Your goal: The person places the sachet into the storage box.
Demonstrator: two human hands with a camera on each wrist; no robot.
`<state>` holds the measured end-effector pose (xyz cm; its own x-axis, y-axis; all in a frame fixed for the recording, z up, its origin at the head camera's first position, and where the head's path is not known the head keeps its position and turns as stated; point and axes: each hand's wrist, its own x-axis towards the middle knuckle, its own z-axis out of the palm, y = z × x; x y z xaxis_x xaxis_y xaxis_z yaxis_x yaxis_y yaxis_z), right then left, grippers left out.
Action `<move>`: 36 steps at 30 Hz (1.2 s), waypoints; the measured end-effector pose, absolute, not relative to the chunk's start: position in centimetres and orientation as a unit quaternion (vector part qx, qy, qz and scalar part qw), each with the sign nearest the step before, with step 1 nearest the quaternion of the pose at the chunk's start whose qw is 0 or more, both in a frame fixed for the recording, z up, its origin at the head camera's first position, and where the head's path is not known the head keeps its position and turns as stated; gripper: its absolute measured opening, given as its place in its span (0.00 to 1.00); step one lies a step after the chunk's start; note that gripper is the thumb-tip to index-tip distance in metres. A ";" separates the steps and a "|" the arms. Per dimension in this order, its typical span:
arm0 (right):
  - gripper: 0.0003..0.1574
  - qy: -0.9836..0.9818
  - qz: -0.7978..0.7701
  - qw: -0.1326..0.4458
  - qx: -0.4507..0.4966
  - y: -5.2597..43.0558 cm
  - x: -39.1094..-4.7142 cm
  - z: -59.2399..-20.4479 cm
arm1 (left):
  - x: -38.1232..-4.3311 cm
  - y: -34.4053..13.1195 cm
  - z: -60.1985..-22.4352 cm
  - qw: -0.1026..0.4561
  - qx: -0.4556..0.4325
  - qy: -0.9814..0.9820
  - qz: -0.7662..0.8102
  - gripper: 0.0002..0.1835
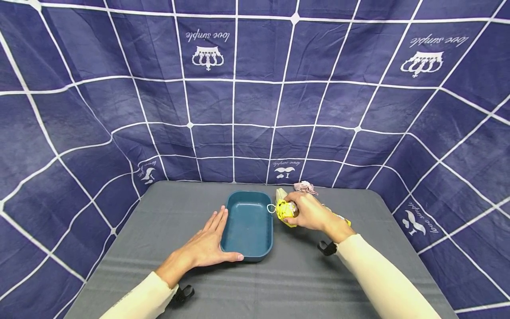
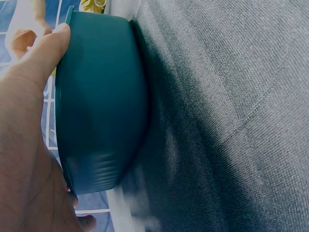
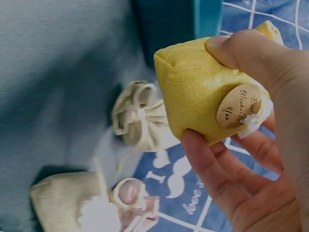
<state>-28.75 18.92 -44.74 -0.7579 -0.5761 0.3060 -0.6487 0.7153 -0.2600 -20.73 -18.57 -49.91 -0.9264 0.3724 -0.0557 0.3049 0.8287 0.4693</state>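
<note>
My right hand (image 1: 312, 212) grips a small yellow cloth pouch (image 3: 193, 87) by its sides, just past the right rim of a teal plastic bin (image 1: 247, 228). The pouch bears a round brown tag (image 3: 236, 106) and white trim, and a white cord loop (image 1: 271, 208) hangs out toward the bin. My left hand (image 1: 209, 246) lies against the bin's left side, fingers extended along it. Its thumb (image 2: 53, 46) rests on the near rim. The bin holds nothing in the head view.
A beige drawstring pouch (image 3: 142, 118) lies beyond my right hand. Farther off are a pink pouch (image 1: 306, 188) and a pouch with a white flower (image 3: 72, 198). Yellow cloth (image 1: 345, 220) shows behind my right wrist. Blue gridded curtains (image 1: 255, 106) enclose the grey tabletop (image 1: 171, 199).
</note>
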 end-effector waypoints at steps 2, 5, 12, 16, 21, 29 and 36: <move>0.33 -0.919 0.181 0.109 0.333 18.5 -28.9 -44.2 | -20.7 -18.5 -49.9 0.073 0.175 0.954 0.233 0.85; 0.34 -0.915 0.189 0.116 0.337 17.5 -29.3 -43.5 | -20.6 -18.5 -49.8 0.075 0.173 0.954 0.233 0.85; 0.34 -0.909 0.221 0.102 0.338 14.6 -30.3 -42.6 | -20.7 -18.5 -49.8 0.082 0.168 0.955 0.228 0.86; 0.31 -0.909 0.233 0.087 0.335 12.6 -31.0 -42.5 | -20.7 -18.4 -49.7 0.082 0.169 0.955 0.228 0.86; 0.28 -0.911 0.248 0.058 0.324 9.9 -31.8 -42.5 | -20.6 -18.4 -49.9 0.087 0.165 0.956 0.226 0.86; 0.29 -0.924 0.233 0.032 0.302 5.7 -33.0 -43.5 | -20.6 -18.7 -49.9 0.087 0.162 0.958 0.219 0.87; 0.30 -0.936 0.214 0.020 0.279 3.6 -34.0 -44.7 | -20.6 -18.5 -49.7 0.089 0.161 0.959 0.216 0.86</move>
